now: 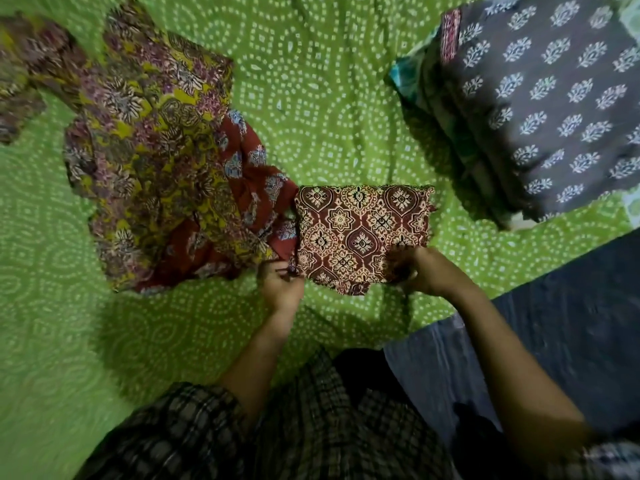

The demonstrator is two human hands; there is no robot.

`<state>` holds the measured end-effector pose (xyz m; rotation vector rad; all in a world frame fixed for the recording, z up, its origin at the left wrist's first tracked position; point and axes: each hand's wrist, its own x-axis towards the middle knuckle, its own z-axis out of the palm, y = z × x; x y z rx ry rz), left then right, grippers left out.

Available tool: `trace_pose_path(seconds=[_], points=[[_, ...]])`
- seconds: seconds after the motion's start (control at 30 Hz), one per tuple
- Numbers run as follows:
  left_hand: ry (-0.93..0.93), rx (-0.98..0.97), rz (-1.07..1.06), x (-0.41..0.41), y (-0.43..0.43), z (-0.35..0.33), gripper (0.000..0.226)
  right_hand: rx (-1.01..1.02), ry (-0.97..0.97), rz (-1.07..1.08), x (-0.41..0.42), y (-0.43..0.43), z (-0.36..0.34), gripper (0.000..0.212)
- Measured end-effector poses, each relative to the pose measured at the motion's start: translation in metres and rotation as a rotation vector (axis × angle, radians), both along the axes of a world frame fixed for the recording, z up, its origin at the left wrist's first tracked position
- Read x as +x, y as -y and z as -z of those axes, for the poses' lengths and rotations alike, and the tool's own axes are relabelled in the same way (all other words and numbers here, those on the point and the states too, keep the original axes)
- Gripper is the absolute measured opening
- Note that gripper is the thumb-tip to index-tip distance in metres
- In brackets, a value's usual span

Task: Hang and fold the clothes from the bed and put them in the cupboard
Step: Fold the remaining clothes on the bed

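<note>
Cloth [360, 230] (maroon, folded to a rectangle) lies on the bed [329, 98], close to its near edge. Left hand [281, 287] pinches the cloth's near left corner; right hand [424, 271] grips its near right corner. Loose pile [156, 143] touches the cloth's left side. Folded stack [554, 109] sits apart, toward the bed's right edge.

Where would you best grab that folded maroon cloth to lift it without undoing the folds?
By its two near corners, coming from the person's side. The maroon cloth lies flat as a wide rectangle, so one middle grip would likely let it sag open. Its near edge is free, where the left hand and right hand hold it; the red garment crowds its left side.
</note>
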<state>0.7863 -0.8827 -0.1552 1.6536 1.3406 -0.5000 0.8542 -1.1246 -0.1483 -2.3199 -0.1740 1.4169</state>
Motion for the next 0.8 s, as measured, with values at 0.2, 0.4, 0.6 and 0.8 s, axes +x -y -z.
trace_pose_path(seconds=[0.2,0.4,0.6,0.8], points=[[-0.292,-0.615,-0.588,0.014,0.043,-0.019,0.044,0.023,0.366,0.115,0.067,-0.048,-0.013,0.034],[-0.166,-0.618,-0.689,0.040,0.070,-0.021,0.057,-0.061,0.297,-0.223,0.096,-0.065,0.015,0.072],[-0.100,-0.581,-0.696,0.044,0.072,-0.009,0.043,0.060,0.163,-0.099,0.101,-0.048,0.022,0.064],[0.077,-0.809,-0.691,0.055,0.064,-0.034,0.045,0.191,0.275,0.197,0.110,-0.021,-0.017,0.029]])
